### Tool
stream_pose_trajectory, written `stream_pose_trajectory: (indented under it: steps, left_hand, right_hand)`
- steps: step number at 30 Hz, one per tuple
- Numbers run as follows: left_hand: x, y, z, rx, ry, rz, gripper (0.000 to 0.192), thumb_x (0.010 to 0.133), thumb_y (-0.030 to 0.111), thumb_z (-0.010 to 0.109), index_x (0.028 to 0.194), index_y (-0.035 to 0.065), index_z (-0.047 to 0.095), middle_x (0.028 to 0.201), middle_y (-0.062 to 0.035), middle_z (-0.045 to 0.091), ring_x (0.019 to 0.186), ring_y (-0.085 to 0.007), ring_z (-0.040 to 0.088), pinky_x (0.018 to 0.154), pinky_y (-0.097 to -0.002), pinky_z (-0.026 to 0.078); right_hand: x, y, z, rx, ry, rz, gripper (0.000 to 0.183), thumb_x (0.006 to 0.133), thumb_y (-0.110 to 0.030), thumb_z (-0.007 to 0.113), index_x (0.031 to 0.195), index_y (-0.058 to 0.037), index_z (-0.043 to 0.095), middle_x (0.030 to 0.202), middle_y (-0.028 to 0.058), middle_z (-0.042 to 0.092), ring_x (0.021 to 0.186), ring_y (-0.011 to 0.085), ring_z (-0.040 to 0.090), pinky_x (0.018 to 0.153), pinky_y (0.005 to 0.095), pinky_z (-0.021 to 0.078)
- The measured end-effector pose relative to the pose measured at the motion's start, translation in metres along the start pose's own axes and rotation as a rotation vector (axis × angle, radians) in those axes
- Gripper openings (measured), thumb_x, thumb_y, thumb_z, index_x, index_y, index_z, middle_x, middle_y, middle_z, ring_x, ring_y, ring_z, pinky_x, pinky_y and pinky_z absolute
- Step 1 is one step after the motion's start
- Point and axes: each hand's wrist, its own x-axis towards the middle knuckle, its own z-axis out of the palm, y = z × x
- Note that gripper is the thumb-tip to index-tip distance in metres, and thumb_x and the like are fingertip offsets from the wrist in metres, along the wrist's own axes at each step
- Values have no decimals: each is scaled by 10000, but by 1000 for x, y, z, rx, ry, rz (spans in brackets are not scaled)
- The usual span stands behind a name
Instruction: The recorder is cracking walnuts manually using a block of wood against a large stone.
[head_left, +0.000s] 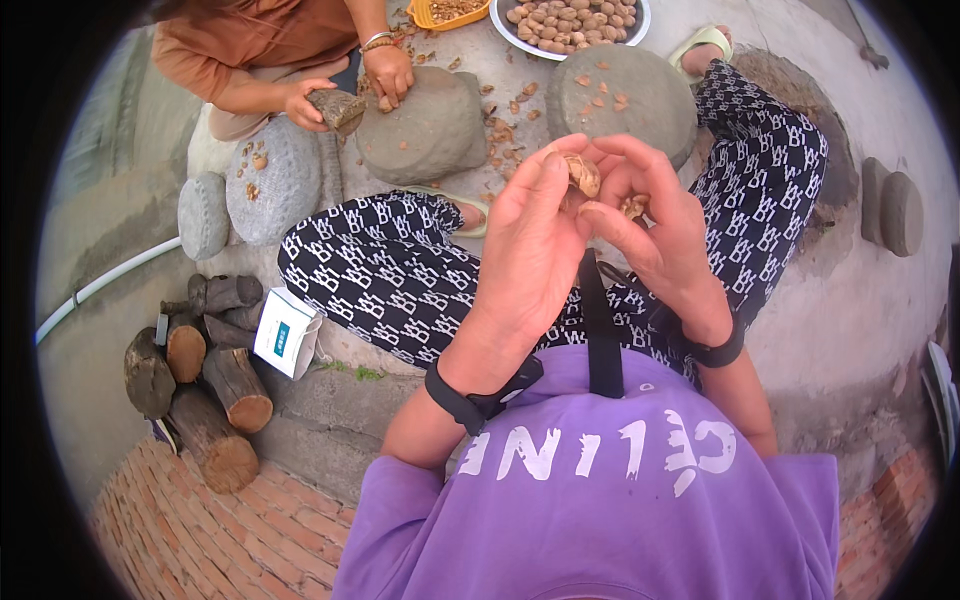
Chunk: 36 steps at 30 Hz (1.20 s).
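Note:
Close in front of my chest, my left hand (525, 240) pinches a cracked walnut (583, 177) between thumb and fingers. Beside it my right hand (660, 232) curls its fingers around a small walnut piece (635, 205); whether that is shell or kernel is hard to tell. My right thumb tip reaches close to the left hand's nut. Beyond my hands is a round flat stone (626, 105) with a few shell fragments on top. A metal bowl (498, 34) of whole walnuts stands behind that stone.
At upper left, a co-worker's hand (304, 105) grips a wooden block (339, 110) by another stone (420, 135); their other hand holds a nut on it. Shell scraps (501, 135) litter the ground. A yellow basket (450, 22), cut logs (225, 457) and a white paper bag (285, 334) lie around.

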Motion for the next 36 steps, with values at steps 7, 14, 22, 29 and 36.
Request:
stream_pose_trajectory:
  steps: [7,14,22,29,36]
  left_hand:
    - [2,-2,0,7,-32,-5,383,960,179,449,1243,-77,418,1223,-162,490,1100,-190,498,970,-333,407]
    - [2,-3,-7,266,-48,-37,354,924,110,512,1223,-76,467,1202,-162,531,1048,-172,534,926,-302,440]
    - [0,1,-11,452,-71,-66,284,885,84,570,1146,-26,549,945,-42,621,848,-78,580,766,-208,470]
    - [0,-7,-13,350,-38,-71,300,879,94,586,1149,-31,549,954,-51,623,860,-92,589,763,-213,477]
    - [-2,-9,-26,480,-37,-109,346,874,104,603,1184,-35,539,996,-49,618,870,-72,569,757,-200,460]
  right_hand:
    - [1,4,-3,-301,-35,-81,401,768,-118,684,1138,-55,545,712,85,545,595,178,548,558,283,468]
    - [1,1,-12,-244,-202,-19,446,751,-59,672,1169,-79,519,797,92,597,643,196,588,592,293,478]
    - [-1,-3,-20,-156,-300,57,369,786,-81,645,1120,-71,489,771,113,606,680,271,620,594,332,485]
    - [-5,1,-17,-221,-268,27,381,789,-102,641,1124,-72,462,794,142,625,713,317,630,586,360,494]
    - [-8,6,-18,-351,-309,9,337,792,-120,626,1071,-50,450,762,158,618,701,336,621,569,379,487]
